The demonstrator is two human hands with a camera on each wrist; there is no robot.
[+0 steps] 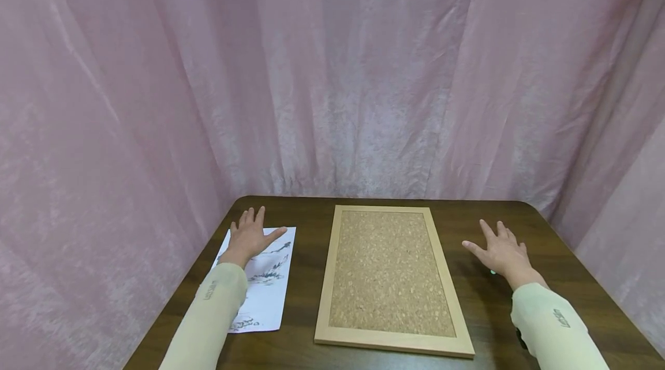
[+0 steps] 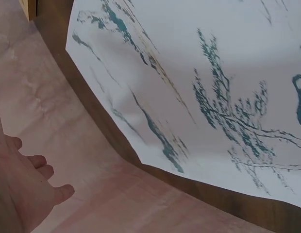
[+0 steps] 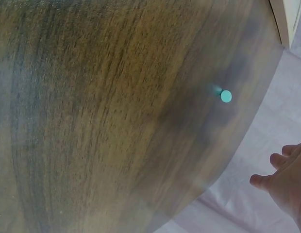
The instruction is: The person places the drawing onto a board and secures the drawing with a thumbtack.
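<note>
My left hand (image 1: 249, 240), fingers spread, hovers over the far part of a white sheet of paper (image 1: 272, 301). Ink-style landscape drawings in dark green cover the sheet, and the left wrist view shows its paper (image 2: 155, 43) close up. On the right, my other hand (image 1: 503, 251) is held with spread fingers and nothing in it. Below that hand lies a small mint-green pushpin (image 3: 225, 96), mostly hidden by the hand in the head view. Between both hands a cork board (image 1: 389, 272) with a pale wooden frame lies flat.
Everything lies on a dark brown wooden table (image 1: 306, 214) with rounded far corners. Pink curtains (image 1: 363, 70) hang behind it and along both sides. The frame's raised edge (image 1: 395, 347) faces the near side.
</note>
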